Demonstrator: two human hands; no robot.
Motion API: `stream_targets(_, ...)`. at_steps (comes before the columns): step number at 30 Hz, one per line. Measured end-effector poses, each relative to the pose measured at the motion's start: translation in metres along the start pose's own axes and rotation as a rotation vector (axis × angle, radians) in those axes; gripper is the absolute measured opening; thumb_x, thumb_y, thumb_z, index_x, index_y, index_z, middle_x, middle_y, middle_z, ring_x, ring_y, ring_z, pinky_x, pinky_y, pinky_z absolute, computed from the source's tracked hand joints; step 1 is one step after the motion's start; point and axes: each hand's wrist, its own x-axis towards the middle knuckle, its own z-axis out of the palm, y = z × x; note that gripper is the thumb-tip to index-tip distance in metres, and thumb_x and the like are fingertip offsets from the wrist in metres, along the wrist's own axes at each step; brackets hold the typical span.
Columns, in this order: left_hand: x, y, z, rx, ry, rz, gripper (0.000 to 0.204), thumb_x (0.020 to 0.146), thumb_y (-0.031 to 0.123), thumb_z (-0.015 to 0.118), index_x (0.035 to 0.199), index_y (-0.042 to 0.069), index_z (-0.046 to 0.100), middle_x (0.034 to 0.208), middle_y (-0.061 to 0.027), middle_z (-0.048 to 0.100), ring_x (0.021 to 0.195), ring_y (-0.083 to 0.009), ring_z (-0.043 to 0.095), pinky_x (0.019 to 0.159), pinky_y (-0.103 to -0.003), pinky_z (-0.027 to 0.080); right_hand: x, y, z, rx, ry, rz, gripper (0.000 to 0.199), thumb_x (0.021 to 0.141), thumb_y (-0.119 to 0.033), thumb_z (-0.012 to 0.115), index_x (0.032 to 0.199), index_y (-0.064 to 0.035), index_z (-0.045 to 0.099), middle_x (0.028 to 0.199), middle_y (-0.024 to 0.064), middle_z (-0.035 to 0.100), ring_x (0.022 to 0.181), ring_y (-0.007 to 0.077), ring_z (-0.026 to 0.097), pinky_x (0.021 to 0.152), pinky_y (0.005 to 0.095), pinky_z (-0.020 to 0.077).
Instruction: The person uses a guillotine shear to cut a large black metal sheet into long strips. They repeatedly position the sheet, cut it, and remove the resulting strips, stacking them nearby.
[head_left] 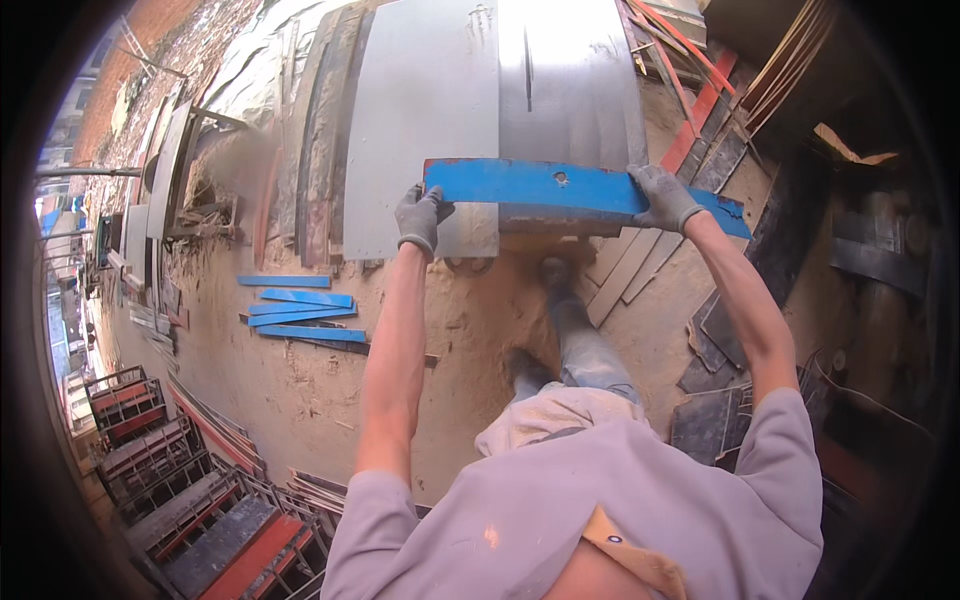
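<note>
A long blue board (530, 182), worn at its edges and with a hole near the middle, is held crosswise in front of me. My left hand (418, 216), in a grey glove, grips its left end. My right hand (662, 198), gloved alike, closes round it towards the right, and the board runs on past that hand. Beneath and beyond the board is a flat metal table (580, 100), its right half shiny. A dull grey sheet (425, 105) makes up its left half. A thin dark upright line, a slot or a blade, shows in the shiny part.
Several blue strips (305, 308) lie on the sandy ground to the left. Grey planks (625, 265) and red bars (700, 125) lie right of the table. Long weathered boards (325, 130) line its left side. Metal-framed racks (215, 520) stand at the lower left.
</note>
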Motion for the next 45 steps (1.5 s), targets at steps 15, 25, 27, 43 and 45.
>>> stream_targets(15,0.086,0.104,0.096,1.655,-0.182,0.844,0.083,0.067,0.031,0.085,0.139,0.02,0.047,0.154,-0.008,0.035,0.144,-0.0331,0.027,0.112,-0.057,0.028,0.092,0.078,-0.047,-0.058,0.141,-0.055,0.089,0.064,-0.025,0.086,0.141,-0.0159,0.043,0.132,0.0211,0.046,0.123,0.0398,0.045,0.106,0.0453,0.0395)
stream_targets(25,0.115,0.115,0.103,1.428,-0.358,0.996,0.066,0.064,0.018,0.079,0.127,0.015,0.057,0.13,-0.0077,0.054,0.125,-0.0296,0.048,0.104,-0.042,0.043,0.092,0.119,-0.069,-0.009,0.107,-0.161,0.085,0.06,-0.007,0.08,0.138,-0.0245,0.049,0.104,0.0174,0.057,0.098,0.0389,0.058,0.086,0.0456,0.0496)
stream_targets(27,0.116,0.118,0.106,1.447,-0.345,0.979,0.065,0.065,0.018,0.078,0.127,0.015,0.058,0.13,-0.0071,0.054,0.126,-0.0285,0.048,0.103,-0.041,0.043,0.099,0.127,-0.066,-0.007,0.08,-0.158,0.082,0.062,-0.007,0.076,0.137,-0.024,0.051,0.1,0.0179,0.058,0.097,0.039,0.058,0.085,0.0454,0.0501)
stream_targets(43,0.146,0.149,0.138,1.602,-0.269,0.845,0.066,0.069,0.02,0.078,0.132,0.015,0.057,0.136,-0.005,0.051,0.128,-0.0258,0.048,0.105,-0.039,0.044,0.147,0.158,-0.082,-0.019,-0.042,-0.046,0.081,0.065,-0.013,0.073,0.141,-0.0267,0.048,0.104,0.0212,0.06,0.099,0.0415,0.058,0.089,0.0461,0.0492)
stream_targets(45,0.149,0.154,0.143,1.601,-0.269,0.826,0.066,0.069,0.019,0.078,0.132,0.014,0.058,0.138,-0.0058,0.051,0.129,-0.0265,0.047,0.105,-0.039,0.045,0.153,0.159,-0.087,-0.018,-0.051,-0.033,0.081,0.065,-0.013,0.074,0.141,-0.0268,0.048,0.106,0.0212,0.06,0.101,0.0417,0.058,0.089,0.0459,0.0492)
